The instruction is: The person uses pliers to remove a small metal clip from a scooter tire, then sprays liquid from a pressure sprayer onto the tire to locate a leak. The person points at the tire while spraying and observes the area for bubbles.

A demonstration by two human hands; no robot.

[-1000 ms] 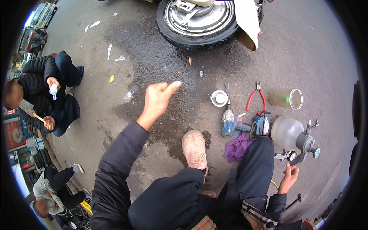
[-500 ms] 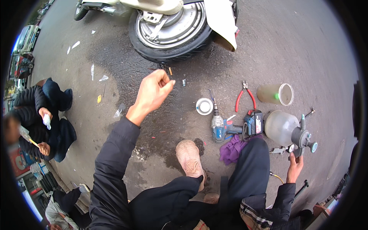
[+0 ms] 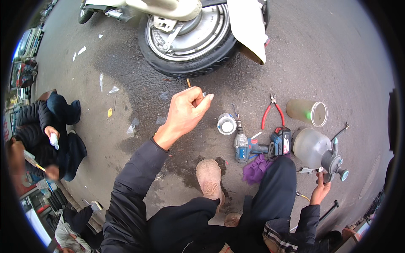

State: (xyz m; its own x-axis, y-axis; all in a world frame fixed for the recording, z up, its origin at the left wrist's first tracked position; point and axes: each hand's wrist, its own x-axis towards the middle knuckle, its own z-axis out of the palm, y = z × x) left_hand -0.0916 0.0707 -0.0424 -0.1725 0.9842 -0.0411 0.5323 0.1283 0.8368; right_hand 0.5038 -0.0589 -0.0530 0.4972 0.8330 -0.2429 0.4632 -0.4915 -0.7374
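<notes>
My left hand (image 3: 185, 113) hovers over the damp pavement below the scooter's wheel (image 3: 187, 38), fingers curled and thumb forward; whatever they may hold is hidden. My right hand (image 3: 320, 189) is closed at the dark head of a translucent pump sprayer (image 3: 311, 145), beside a small gauge tool (image 3: 305, 170); which part it grips is unclear. Between my hands lie a metal can (image 3: 227, 124), a blue cordless drill (image 3: 241, 147) with its battery, red-handled pliers (image 3: 265, 116) and a purple cloth (image 3: 255, 170). A cloudy plastic jar (image 3: 301, 110) lies behind the sprayer.
Someone in a black padded jacket (image 3: 31, 122) squats at the left, holding a white object and a tool; another person (image 3: 74, 227) sits lower left. Vehicles (image 3: 23, 71) stand at the far left. Plastic scraps (image 3: 133, 125) litter the pavement. My legs and shoe (image 3: 209, 179) are below.
My right hand has moved up to the sprayer's head and closed there. My left hand has shifted right, its fingers more curled. The view has shifted, showing more of the scooter.
</notes>
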